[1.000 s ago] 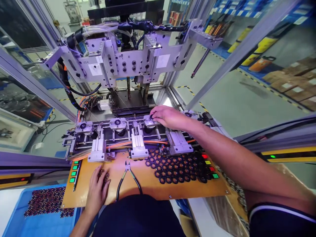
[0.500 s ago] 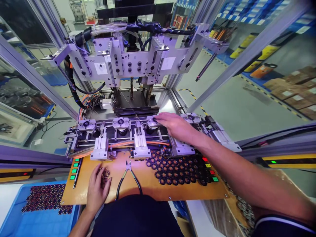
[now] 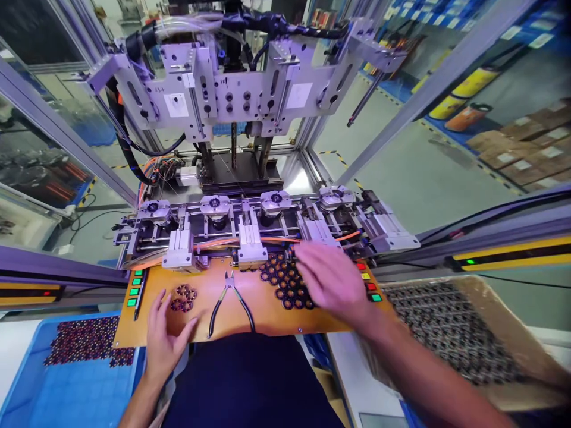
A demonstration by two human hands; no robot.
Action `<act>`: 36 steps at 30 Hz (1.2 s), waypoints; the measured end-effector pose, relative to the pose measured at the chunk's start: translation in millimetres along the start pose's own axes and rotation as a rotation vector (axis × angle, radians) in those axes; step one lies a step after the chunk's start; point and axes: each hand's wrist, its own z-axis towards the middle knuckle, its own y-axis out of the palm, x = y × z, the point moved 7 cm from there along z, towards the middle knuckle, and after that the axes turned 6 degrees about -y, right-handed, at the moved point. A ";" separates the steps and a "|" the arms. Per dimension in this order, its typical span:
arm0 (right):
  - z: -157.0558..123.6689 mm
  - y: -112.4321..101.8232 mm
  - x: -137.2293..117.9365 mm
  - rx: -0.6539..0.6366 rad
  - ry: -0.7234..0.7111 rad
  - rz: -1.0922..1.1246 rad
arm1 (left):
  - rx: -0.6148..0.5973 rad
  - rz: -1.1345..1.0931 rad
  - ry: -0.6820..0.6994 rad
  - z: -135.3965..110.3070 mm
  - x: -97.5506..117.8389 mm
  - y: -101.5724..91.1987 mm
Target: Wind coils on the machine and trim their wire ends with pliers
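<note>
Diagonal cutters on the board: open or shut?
Open: the diagonal cutters lie with handles spread wide and jaw tips parted.

A: What's blurring?
B: Right hand (image 3: 332, 282). It's also hiding some dark rings (image 3: 285, 293); fingertip contact is reading unclear.
A: Edges?
B: Bottom's cropping the blue bin (image 3: 66, 404); right's cropping the cardboard boxes (image 3: 517, 142), whose labels (image 3: 506, 158) are showing too small.

Grey floor (image 3: 392, 190) — striped tape (image 3: 334, 153), blue shelving (image 3: 450, 13), boxes (image 3: 521, 145)
</note>
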 end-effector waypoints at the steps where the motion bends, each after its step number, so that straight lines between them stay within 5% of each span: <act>1: -21.3 7.1 -10.2 -0.048 0.030 0.043 | 0.017 -0.006 -0.004 -2.1 2.7 -6.9; 6: -105.0 54.7 -29.6 -0.222 0.150 0.050 | 0.031 -0.075 0.043 2.4 33.0 -27.3; 10: -122.8 69.7 -27.4 -0.252 0.232 0.074 | -0.030 -0.163 0.161 15.5 68.9 -25.1; 14: -96.0 53.8 -41.7 -0.188 0.254 0.181 | -0.135 -0.244 0.236 25.5 104.1 -15.2; 19: -30.7 26.1 -79.5 0.058 0.270 0.614 | -0.640 -0.612 0.110 24.7 148.4 11.0; 21: -12.3 24.5 -90.8 0.117 0.271 0.785 | -0.696 -0.749 -0.001 24.2 156.1 11.0; 24: -0.1 32.5 -99.1 0.094 0.287 0.936 | -0.593 -0.760 -0.051 26.7 156.3 0.3; 29: 2.4 50.0 -96.3 0.023 0.401 1.189 | -0.353 -0.588 0.157 31.8 159.8 -22.8; 36: 11.9 61.2 -100.3 -0.019 0.420 1.195 | -0.222 -0.493 0.221 40.1 158.9 -32.9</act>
